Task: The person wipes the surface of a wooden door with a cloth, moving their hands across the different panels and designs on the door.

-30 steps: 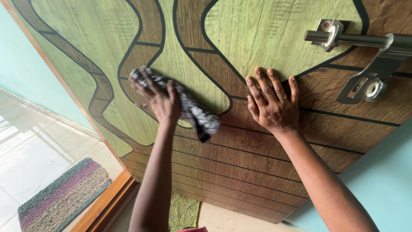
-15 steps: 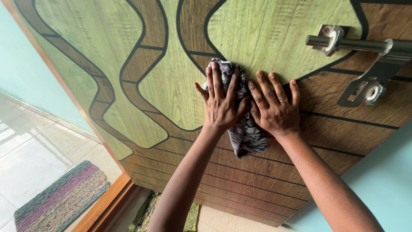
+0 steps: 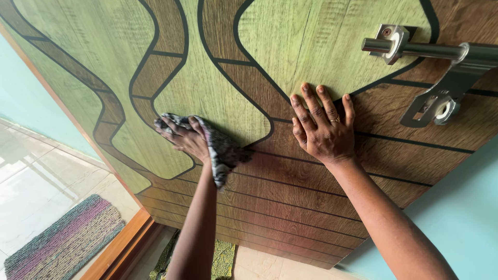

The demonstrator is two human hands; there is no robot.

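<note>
Cloth (image 3: 220,148) now left of centre

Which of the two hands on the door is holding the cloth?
The left hand presses the patterned cloth against the door. The right hand lies flat and bare, wearing a ring.

Two bare forearms without sleeves, right hand (image 3: 322,132) wearing a thin gold ring (image 3: 336,120), short unpainted nails
</note>
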